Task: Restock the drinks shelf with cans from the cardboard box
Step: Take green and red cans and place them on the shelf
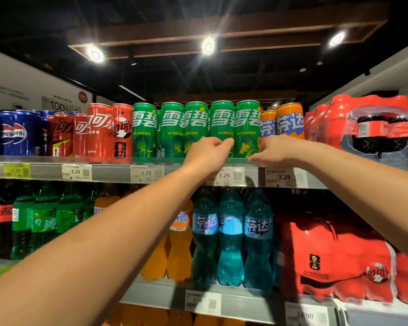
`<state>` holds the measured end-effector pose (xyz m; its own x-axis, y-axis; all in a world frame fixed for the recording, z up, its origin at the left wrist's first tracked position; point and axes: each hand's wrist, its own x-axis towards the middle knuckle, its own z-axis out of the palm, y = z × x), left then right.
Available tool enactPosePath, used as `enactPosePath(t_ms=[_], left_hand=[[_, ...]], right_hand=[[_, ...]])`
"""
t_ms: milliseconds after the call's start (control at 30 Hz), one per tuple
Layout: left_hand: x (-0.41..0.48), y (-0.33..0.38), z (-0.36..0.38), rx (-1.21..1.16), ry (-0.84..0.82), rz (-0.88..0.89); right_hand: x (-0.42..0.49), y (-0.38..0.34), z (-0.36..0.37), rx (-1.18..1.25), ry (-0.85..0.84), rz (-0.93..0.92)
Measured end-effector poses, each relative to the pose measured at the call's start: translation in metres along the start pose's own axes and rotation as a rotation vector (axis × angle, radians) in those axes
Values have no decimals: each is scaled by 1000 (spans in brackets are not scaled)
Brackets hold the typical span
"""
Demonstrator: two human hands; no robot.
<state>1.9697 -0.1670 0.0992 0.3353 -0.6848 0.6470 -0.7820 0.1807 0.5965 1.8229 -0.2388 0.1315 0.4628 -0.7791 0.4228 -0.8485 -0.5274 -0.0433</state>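
Several tall green cans (222,121) stand in a row on the top drinks shelf (118,161), between red cola cans (99,130) and orange cans (289,120). My left hand (207,152) reaches up to the fourth green can, fingers curled together, fingertips against its lower front. It does not wrap around the can. My right hand (277,149) lies palm down at the shelf edge with fingers stretched out, its fingertips by the base of the rightmost green can (246,123). The cardboard box is out of view.
Blue cans (14,132) fill the shelf's left end and shrink-wrapped red multipacks (363,123) its right end. Price tags (146,174) line the shelf rail. The shelf below holds green, orange and blue bottles (231,236) and another red multipack (335,257).
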Motion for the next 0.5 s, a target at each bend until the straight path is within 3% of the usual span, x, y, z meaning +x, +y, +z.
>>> enactPosePath(t_ms=[200,500], left_hand=[[-15,-11,-18,325,-133,50],[-51,-55,-79,504,-207,33]], right_hand=[[-27,-21,6,-172,41,-41],[-61,-104,24,-103,-51,-107]])
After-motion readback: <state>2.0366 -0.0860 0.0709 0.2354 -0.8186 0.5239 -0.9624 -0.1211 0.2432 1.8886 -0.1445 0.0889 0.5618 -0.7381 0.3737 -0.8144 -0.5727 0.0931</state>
